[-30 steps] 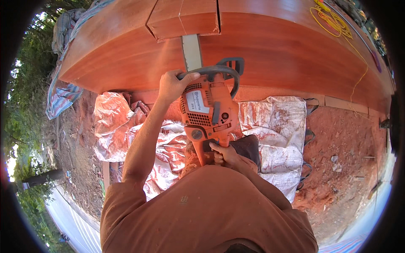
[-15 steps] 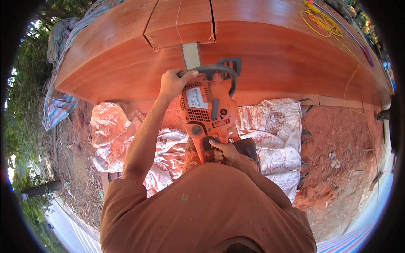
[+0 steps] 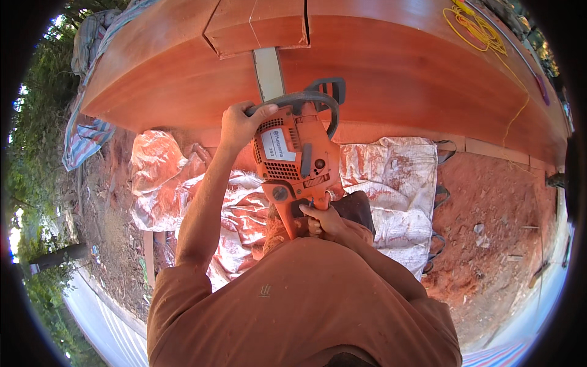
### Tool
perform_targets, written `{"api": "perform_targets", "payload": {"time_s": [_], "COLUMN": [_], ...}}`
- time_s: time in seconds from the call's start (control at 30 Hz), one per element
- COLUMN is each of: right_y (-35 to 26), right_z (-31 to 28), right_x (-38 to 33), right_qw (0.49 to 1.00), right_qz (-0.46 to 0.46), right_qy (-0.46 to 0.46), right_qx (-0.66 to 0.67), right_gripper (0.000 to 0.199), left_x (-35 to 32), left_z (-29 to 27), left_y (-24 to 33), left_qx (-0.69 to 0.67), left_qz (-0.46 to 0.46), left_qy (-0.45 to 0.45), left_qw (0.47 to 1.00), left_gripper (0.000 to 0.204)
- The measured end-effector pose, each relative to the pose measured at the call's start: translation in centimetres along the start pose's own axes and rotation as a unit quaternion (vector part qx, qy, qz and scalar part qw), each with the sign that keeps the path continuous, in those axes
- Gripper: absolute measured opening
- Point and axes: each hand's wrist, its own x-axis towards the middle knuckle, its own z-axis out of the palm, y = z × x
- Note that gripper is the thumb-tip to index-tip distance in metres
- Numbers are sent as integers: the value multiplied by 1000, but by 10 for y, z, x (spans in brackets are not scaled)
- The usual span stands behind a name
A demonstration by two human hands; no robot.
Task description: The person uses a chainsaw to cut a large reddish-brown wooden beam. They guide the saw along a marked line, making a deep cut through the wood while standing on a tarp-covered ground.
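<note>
An orange chainsaw (image 3: 298,158) is held in front of my body, its pale guide bar (image 3: 268,73) pointing away from me. The bar's far end is hidden under a block cut at its sides in the large reddish wooden slab (image 3: 391,79). My left hand (image 3: 243,126) grips the black front handle, near the base of the bar. Around the rear handle, close to my belly, my right hand (image 3: 325,221) is closed. A dark hand guard (image 3: 333,88) stands up at the saw's front right. A thin pale line runs along the top of the block (image 3: 257,27).
White sacks (image 3: 397,196) dusted with red sawdust lie on the ground below the slab. A coiled yellow cord (image 3: 474,30) rests on the slab's far right, trailing down its face. Striped sheeting (image 3: 88,144) hangs at the left end. Trees and a trunk (image 3: 58,257) stand left.
The chainsaw and both hands have shifted slightly left, and more of the guide bar shows between saw and block. My view has tilted a little. Both hands keep their grip.
</note>
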Motion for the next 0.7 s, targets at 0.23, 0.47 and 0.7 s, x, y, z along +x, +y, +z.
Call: {"api": "perform_targets", "payload": {"time_s": [0.23, 0.47, 0.7], "right_y": [-12, -24, -27], "right_z": [1, 11, 13], "right_x": [-1, 7, 11], "right_qw": [1000, 999, 999], "right_qz": [10, 6, 6], "right_qy": [16, 19, -7], "right_qx": [6, 29, 52], "right_gripper": [33, 28, 24], "left_x": [10, 30, 40], "left_z": [-2, -1, -5], "left_y": [-3, -7, 3], "left_qx": [-17, -41, -22], "left_qz": [0, 6, 10], "left_qy": [8, 5, -17], "left_qw": [1000, 999, 1000], "left_gripper": [60, 61, 61]}}
